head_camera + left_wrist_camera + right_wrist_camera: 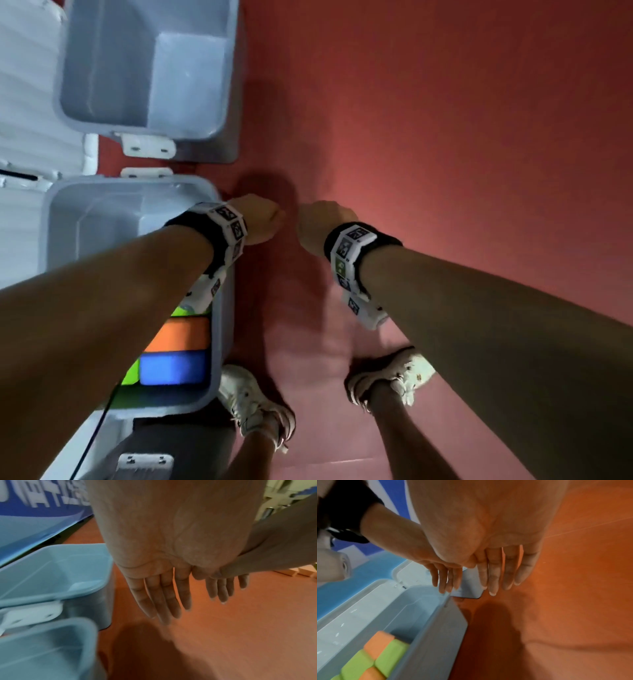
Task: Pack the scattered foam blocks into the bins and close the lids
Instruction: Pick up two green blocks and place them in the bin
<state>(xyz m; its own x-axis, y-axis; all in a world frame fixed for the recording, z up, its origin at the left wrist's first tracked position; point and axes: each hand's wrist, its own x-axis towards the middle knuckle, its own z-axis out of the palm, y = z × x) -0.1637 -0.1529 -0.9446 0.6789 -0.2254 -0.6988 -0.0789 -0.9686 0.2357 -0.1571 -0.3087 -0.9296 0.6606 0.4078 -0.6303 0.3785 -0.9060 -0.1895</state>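
Two pale grey bins stand on the left with their lids swung open. The far bin [102, 68] [51, 568] holds nothing that I can see. The near bin [221, 342] [428, 635] holds an orange block [178, 334] [378, 645], a blue block [173, 368] and green blocks [132, 375] [390, 654]. My left hand [263, 219] [161, 601] hangs beside the near bin's far right corner with straight fingers and nothing in it. My right hand [318, 222] [501, 572] hangs close beside it over the floor, also empty with straight fingers.
The red floor [445, 137] stretches to the right of the bins. My feet in white shoes [253, 401] [394, 377] stand next to the near bin. White ribbed lids [30, 85] lie open on the left. A black cable [92, 442] runs at bottom left. A blue banner [34, 513] stands behind the bins.
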